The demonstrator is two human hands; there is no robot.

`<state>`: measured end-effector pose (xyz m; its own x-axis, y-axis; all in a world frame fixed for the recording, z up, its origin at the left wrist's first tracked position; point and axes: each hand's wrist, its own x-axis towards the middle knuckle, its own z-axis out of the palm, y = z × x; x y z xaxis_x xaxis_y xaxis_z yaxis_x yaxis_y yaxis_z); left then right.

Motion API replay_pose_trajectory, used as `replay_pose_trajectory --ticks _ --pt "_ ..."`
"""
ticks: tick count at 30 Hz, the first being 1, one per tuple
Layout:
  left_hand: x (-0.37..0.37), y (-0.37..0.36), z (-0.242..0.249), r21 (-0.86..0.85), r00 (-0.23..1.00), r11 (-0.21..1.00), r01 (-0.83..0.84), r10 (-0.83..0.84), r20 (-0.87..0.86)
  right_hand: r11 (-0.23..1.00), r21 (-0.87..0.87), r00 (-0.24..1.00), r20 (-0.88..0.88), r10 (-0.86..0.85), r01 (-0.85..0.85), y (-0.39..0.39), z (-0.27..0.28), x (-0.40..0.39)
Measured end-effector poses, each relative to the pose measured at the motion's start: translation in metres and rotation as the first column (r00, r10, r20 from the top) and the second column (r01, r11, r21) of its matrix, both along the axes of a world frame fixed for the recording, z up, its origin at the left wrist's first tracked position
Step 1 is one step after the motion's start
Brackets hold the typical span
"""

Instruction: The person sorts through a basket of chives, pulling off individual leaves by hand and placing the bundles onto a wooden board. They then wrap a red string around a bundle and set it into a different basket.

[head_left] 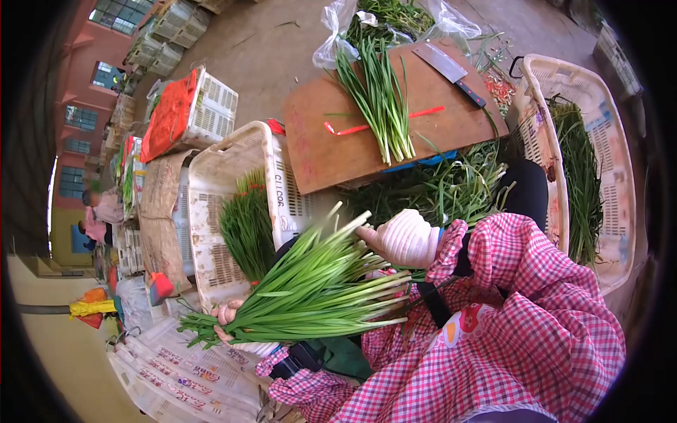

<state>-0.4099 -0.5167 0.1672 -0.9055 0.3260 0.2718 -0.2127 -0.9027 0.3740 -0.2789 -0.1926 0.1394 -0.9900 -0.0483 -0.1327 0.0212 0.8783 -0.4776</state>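
My left hand (pixel 227 319) is closed around the leafy end of a large bunch of garlic chives (pixel 310 285), whose pale stem ends fan out to the right over my lap. My right hand (pixel 405 238), in a whitish glove with bare fingertips, is at the upper stem ends. Its fingers are curled, and what lies between them is hidden. Beyond my hands, a smaller bunch of chives (pixel 381 106) rests on a brown wooden board (pixel 310 134), across a red tie strip (pixel 427 111). On the board's far right lies a cleaver (pixel 451 70) with a dark handle.
A white crate (pixel 229 151) with tied chives stands left of the board. Another crate (pixel 557 155) holding greens is at the right. Loose leaves (pixel 451 187) are heaped below the board, and a plastic bag (pixel 335 35) of greens lies behind it. Printed sacking (pixel 187 366) is at lower left.
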Motion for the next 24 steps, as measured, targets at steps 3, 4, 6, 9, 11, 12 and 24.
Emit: replay_pose_trajectory --ticks 3,4,6,9,11,12,24 --pt "-0.007 -0.014 -0.009 -0.097 0.999 0.995 -0.023 0.02 -0.028 0.999 -0.017 0.998 -0.044 -0.033 0.032 -0.001 -0.018 -0.007" --pt "-0.003 -0.006 -0.005 -0.096 0.999 0.995 -0.024 0.022 -0.026 0.999 -0.006 0.996 -0.078 -0.034 0.034 0.0 -0.029 -0.01" --pt "0.005 0.008 0.003 -0.101 0.978 0.977 -0.19 0.197 0.067 1.0 -0.007 0.998 -0.061 -0.027 0.026 0.002 -0.038 -0.016" --pt "0.007 0.012 0.005 -0.064 0.971 0.977 -0.202 0.209 0.114 1.0 -0.02 0.997 -0.074 0.001 -0.002 -0.001 -0.034 -0.024" --pt "0.0 0.0 -0.002 -0.017 0.988 0.992 -0.126 0.127 0.088 0.998 -0.044 0.997 -0.069 0.039 -0.042 -0.004 -0.025 -0.031" --pt "-0.004 -0.005 -0.006 0.035 0.997 0.998 -0.048 0.046 0.055 0.992 -0.113 0.993 -0.11 0.035 -0.047 -0.009 -0.031 -0.038" --pt "0.007 0.016 0.008 -0.153 0.952 0.948 -0.278 0.294 0.092 0.626 -0.757 0.946 -0.034 -0.323 0.186 -0.024 -0.029 -0.01"
